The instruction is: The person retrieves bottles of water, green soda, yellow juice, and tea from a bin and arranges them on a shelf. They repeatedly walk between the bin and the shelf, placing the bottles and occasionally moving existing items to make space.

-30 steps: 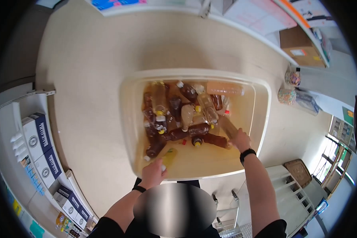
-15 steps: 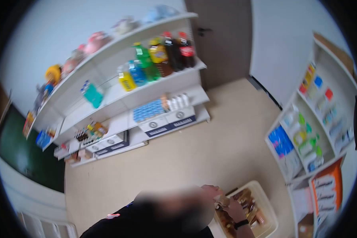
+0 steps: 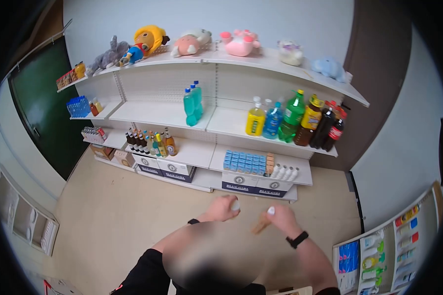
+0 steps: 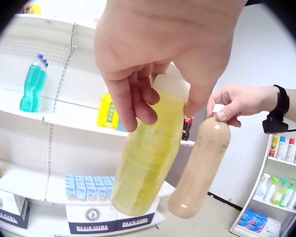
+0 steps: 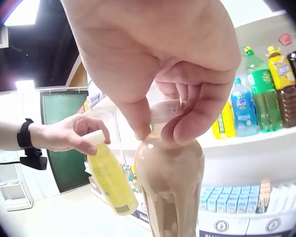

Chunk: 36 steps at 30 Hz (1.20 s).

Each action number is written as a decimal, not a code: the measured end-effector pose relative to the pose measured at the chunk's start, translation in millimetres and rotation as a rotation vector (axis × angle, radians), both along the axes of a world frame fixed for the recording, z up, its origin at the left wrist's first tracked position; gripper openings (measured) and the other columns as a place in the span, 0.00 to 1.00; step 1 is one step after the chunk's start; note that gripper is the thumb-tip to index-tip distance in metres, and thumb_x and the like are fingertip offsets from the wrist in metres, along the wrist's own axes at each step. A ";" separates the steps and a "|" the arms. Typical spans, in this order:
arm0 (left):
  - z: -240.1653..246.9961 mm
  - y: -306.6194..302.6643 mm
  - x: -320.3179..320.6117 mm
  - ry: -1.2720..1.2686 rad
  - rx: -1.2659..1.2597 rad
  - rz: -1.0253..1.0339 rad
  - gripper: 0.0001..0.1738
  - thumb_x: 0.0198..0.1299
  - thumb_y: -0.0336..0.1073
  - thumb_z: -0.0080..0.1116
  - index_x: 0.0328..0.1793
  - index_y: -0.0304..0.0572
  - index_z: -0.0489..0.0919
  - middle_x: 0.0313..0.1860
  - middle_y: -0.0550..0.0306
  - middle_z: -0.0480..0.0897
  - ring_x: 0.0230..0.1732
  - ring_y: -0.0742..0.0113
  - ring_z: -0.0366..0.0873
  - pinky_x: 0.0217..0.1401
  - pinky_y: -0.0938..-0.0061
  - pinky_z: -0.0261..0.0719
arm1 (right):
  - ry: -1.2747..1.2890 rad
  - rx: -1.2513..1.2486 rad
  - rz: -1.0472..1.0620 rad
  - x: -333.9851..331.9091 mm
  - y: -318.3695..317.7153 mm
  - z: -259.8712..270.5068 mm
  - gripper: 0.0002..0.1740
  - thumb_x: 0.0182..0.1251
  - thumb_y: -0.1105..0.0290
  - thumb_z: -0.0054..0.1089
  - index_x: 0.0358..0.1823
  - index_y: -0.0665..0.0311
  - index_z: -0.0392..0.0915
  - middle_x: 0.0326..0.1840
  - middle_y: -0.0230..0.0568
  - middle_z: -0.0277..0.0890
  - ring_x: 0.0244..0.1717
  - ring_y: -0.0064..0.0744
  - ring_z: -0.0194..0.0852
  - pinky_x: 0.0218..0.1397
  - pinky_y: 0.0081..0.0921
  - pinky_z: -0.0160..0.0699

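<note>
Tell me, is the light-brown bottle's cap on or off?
On: the white cap sits on top of the light-brown bottle, right where the right hand pinches it.

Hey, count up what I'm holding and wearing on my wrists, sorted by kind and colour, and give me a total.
Yellow bottle: 1, held by the cap in the left hand
Tan bottle: 1, held by the cap in the right hand
Black wrist straps: 2, one on each wrist
Total: 4
</note>
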<state>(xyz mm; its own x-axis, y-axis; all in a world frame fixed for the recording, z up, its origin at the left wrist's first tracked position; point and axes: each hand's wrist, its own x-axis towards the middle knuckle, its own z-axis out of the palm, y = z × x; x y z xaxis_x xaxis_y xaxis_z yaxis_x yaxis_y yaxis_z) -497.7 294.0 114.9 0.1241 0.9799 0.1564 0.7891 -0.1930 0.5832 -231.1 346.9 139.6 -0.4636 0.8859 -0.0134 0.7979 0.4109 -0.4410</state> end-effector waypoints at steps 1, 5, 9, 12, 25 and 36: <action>8.0 14.8 -23.3 0.004 0.071 0.027 0.22 0.51 0.47 0.66 0.48 0.42 0.79 0.40 0.44 0.84 0.43 0.43 0.82 0.48 0.54 0.81 | 0.064 0.041 0.016 -21.3 25.2 14.5 0.17 0.56 0.57 0.67 0.41 0.59 0.78 0.32 0.50 0.82 0.38 0.56 0.82 0.43 0.48 0.80; 70.8 95.4 -107.0 0.036 0.158 0.125 0.23 0.51 0.47 0.67 0.47 0.40 0.79 0.40 0.43 0.84 0.42 0.43 0.82 0.47 0.54 0.82 | 0.237 0.278 0.110 -120.2 142.3 96.7 0.17 0.58 0.66 0.69 0.46 0.63 0.76 0.37 0.55 0.82 0.40 0.56 0.82 0.43 0.45 0.80; 96.7 165.5 -145.5 0.022 0.264 0.153 0.23 0.51 0.46 0.69 0.47 0.39 0.79 0.39 0.43 0.84 0.41 0.43 0.82 0.45 0.55 0.82 | 0.282 0.337 0.135 -185.4 239.4 151.2 0.15 0.59 0.67 0.65 0.45 0.64 0.73 0.38 0.57 0.81 0.43 0.59 0.81 0.44 0.48 0.79; 100.2 214.9 -161.8 0.022 0.297 0.179 0.23 0.50 0.45 0.69 0.47 0.38 0.79 0.38 0.43 0.84 0.39 0.43 0.82 0.45 0.56 0.82 | 0.205 0.335 0.137 -226.0 299.6 174.3 0.16 0.60 0.65 0.65 0.44 0.67 0.73 0.39 0.58 0.81 0.44 0.59 0.81 0.45 0.48 0.79; 118.0 385.4 -206.6 0.026 0.115 0.186 0.25 0.49 0.48 0.69 0.48 0.38 0.81 0.38 0.42 0.85 0.41 0.45 0.84 0.47 0.59 0.82 | -0.227 0.465 0.174 -287.7 499.0 143.9 0.17 0.57 0.58 0.67 0.39 0.64 0.81 0.38 0.48 0.84 0.43 0.47 0.84 0.42 0.41 0.83; 103.6 463.7 -228.7 0.077 0.104 0.043 0.26 0.50 0.50 0.69 0.48 0.38 0.82 0.35 0.41 0.85 0.39 0.45 0.84 0.46 0.59 0.82 | -0.317 0.381 0.092 -286.1 540.5 119.3 0.19 0.56 0.57 0.69 0.39 0.65 0.81 0.40 0.53 0.82 0.47 0.50 0.81 0.51 0.42 0.81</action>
